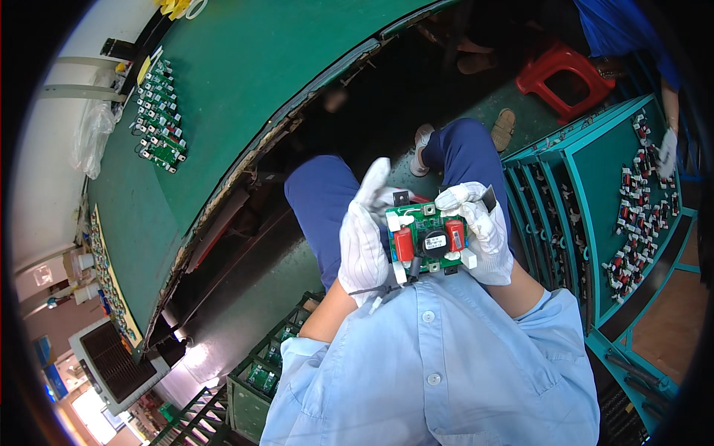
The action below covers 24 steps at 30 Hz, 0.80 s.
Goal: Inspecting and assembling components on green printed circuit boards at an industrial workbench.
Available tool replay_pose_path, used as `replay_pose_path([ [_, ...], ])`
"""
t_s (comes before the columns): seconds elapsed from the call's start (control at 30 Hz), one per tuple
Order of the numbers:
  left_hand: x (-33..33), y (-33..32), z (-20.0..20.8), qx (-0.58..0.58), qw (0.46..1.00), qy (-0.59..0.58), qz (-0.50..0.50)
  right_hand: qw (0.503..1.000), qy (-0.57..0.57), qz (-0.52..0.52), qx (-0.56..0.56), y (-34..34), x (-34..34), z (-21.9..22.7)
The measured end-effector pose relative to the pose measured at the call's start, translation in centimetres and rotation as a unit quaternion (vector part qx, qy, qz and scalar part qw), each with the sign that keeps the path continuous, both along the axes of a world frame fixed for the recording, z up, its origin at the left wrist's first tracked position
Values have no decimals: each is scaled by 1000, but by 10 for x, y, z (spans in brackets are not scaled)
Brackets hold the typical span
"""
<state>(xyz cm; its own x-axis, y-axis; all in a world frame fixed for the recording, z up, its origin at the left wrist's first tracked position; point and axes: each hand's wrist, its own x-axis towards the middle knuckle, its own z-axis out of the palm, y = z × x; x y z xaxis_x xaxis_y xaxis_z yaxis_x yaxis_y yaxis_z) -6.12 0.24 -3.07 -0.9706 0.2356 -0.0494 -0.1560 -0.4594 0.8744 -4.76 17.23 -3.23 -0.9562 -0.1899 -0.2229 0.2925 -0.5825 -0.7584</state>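
In front of my shirt, a green circuit board (415, 221) is held up between my two white-gloved hands. It carries two red box-shaped components, a round black part with a pale label, and white connectors. My left hand (363, 241) is against the board's left edge; one finger points up and others curl partly out of sight behind the board. My right hand (482, 232) grips the right edge, its thumb lying over the upper corner. A dark cable (394, 285) hangs from the board's lower side near my left wrist.
Several circuit boards (160, 115) lie on the green table (245, 67) at left. A teal rack (576, 171) at right bears a tray of boards, where another person's gloved hand (667, 152) reaches in. A red stool (565, 78) stands beyond. Below left is a crate (249, 401) of boards.
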Motion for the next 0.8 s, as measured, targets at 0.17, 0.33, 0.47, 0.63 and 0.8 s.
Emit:
replay_pose_path([
  [0.17,-18,-14,5,-444,801,386,105,993,76,-26,88,0,-1,-1],
  [0.33,-28,-16,12,-460,754,468,-12,991,0,-12,136,-3,-5,5],
  [0.47,-43,-23,7,-317,818,448,-174,994,-95,16,52,-7,-12,-3],
  [0.63,-10,-28,13,44,973,-160,-163,964,0,215,158,29,-16,-10],
  [0.8,0,-11,19,58,958,-256,-114,992,-121,17,-14,-7,-9,9],
])
